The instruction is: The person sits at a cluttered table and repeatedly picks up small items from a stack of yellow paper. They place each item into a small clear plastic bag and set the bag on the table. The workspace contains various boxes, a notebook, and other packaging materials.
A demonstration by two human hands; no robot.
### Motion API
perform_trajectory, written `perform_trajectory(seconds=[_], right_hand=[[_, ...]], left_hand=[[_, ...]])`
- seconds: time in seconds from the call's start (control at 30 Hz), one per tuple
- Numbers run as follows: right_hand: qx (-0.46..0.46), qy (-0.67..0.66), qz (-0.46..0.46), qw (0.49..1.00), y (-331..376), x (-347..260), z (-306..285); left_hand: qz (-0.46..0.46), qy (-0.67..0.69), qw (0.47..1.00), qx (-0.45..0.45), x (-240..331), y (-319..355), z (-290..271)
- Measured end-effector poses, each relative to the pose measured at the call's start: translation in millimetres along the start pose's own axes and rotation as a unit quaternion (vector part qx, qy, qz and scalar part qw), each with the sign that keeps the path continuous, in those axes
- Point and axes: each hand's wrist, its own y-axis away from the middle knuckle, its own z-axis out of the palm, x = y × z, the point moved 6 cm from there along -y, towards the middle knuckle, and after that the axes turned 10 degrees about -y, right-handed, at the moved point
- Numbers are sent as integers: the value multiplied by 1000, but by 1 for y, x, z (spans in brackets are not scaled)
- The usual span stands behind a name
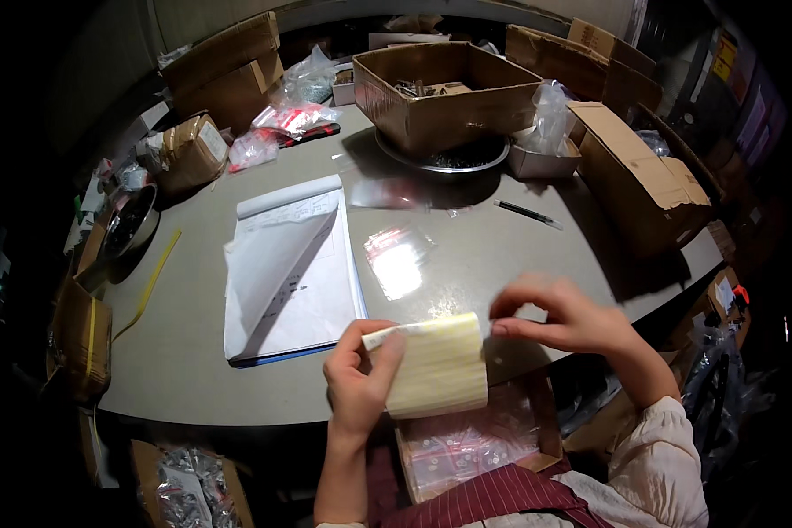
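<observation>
Over table edge, left hand point(358, 380) grip pinches yellow sheet point(437, 367); right hand point(561, 314) fingertips pinched, w/ contents unclear.

We see a pale yellow lined label sheet point(437, 365) pinched at its top edge between our left hand point(358, 378) and right hand point(559, 315). Just below the hands sits an open cardboard box of clear zip bags point(466, 444). Just beyond the hands a small clear plastic bag point(398, 257) lies flat on the grey tabletop point(519, 255). Far ahead stands a large open brown cardboard box point(440, 92); a closed brown carton point(638, 176) lies beyond the right hand. A taped brown parcel with a white label point(189, 151) rests far beyond the left hand.
</observation>
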Motion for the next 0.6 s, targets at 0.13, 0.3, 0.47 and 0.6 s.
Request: perform_trajectory(seconds=[0.13,0.3,0.47,0.6], right_hand=[[-10,-6,-123,992,-29,2,27],[-31,-40,-39,998,-43,14,37],[16,8,-126,992,-52,14,43],[-17,32,-145,989,-59,9,48]], left_hand=[[46,-42,997,-39,3,1,11],[-8,-6,1000,-14,3,0,1],[18,-129,991,40,3,4,2],[64,-168,983,47,13,4,2]])
